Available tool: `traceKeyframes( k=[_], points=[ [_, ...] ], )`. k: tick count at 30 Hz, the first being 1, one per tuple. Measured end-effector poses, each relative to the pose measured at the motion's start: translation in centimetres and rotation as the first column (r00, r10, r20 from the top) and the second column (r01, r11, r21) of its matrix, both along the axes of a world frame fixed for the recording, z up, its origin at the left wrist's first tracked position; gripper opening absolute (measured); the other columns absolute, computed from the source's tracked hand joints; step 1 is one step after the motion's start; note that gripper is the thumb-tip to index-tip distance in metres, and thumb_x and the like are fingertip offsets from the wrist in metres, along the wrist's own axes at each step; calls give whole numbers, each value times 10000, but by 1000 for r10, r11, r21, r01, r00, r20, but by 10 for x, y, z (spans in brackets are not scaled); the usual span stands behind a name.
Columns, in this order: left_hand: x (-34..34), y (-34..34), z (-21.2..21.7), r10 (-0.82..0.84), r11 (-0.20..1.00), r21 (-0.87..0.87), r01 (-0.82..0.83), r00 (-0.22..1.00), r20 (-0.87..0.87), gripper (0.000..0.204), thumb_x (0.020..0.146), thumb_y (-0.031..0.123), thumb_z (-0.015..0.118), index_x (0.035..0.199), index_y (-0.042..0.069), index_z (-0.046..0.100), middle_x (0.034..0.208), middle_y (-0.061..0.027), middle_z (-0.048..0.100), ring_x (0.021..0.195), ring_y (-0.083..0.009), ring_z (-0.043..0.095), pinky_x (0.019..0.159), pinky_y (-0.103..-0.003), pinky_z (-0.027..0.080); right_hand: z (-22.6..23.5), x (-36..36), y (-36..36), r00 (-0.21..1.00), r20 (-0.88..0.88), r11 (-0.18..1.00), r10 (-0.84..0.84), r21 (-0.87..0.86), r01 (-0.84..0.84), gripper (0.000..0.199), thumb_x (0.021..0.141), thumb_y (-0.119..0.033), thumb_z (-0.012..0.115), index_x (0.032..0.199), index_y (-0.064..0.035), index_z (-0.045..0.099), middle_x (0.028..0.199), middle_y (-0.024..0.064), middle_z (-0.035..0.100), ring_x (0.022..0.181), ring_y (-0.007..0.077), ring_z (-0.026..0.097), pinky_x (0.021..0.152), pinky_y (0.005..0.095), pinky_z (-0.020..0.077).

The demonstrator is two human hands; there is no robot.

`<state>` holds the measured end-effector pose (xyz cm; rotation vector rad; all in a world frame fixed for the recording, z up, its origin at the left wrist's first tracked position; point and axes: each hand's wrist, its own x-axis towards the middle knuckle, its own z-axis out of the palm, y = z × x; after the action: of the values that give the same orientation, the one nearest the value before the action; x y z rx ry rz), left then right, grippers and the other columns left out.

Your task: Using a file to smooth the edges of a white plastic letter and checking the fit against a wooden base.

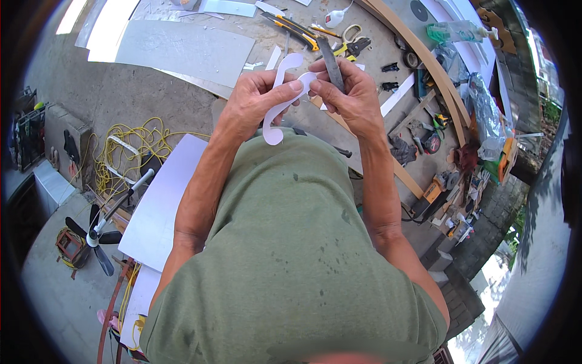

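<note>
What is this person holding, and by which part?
The left hand and right hand pinch a white curvy cutout at its middle; the right also grips a dark flat strip near its lower end.

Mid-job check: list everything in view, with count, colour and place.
curved cut-out: 1, white, between both hands
flat tool: 1, dark grey, in right hand
utility knife: 1, yellow and black, beyond the hands
squeeze bottle: 1, white, top centre
pump bottle: 1, clear green, upper right
flat sheet: 1, grey, upper left
panels: at least 2, white, left of body
cord: count unclear, yellow, tangled at left
fan: 1, black blades, lower left
small tools: several, mixed colours, right
shirt: 1, green, centre
left hand: 1, bare, upper centre
right hand: 1, bare, upper centre
</note>
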<state>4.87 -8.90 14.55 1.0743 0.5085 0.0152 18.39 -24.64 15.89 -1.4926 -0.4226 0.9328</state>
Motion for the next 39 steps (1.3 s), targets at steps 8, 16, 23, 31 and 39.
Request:
traceKeyframes(
  k=[8,16,23,31,39],
  points=[
    [-5,9,-18,65,994,-82,-69,997,-42,276,828,195,798,975,-22,714,775,-90,695,595,-100,605,478,-237,447,-14,-2,12,996,-9,996,87,25,-86,289,881,-146,749,1122,-22,650,750,-7,662,563,6,466,483,182,352],
    [-24,39,-92,419,903,-12,-429,889,-183,242,886,137,741,1079,-3,702,893,-117,727,710,-135,651,594,-281,516,-108,3,-26,701,618,870,357,-494,-7,352,853,-189,710,1156,-30,629,793,143,685,732,376,648,688,412,505],
    [-18,62,-114,454,888,-3,-459,880,-140,337,875,185,762,1123,-28,679,920,-95,726,770,-129,664,641,-265,526,-100,-4,-35,325,919,932,224,-299,204,330,860,-189,703,1144,-41,623,1082,194,625,884,369,642,750,437,501],
    [-39,69,-147,549,716,561,-416,831,-84,426,893,149,727,1246,-64,619,1053,-100,689,892,-128,649,734,-266,552,-115,-29,-30,689,708,947,156,-306,100,171,882,-129,668,1012,-19,666,885,160,641,779,336,645,698,409,504],
    [-22,80,-136,308,845,531,-65,870,-384,288,827,101,741,1054,-69,689,833,-122,732,669,-138,697,561,-251,570,-139,-57,49,541,812,975,218,-210,-77,329,835,-180,710,1117,-45,609,1012,133,579,980,312,596,773,402,516]
  ],
)
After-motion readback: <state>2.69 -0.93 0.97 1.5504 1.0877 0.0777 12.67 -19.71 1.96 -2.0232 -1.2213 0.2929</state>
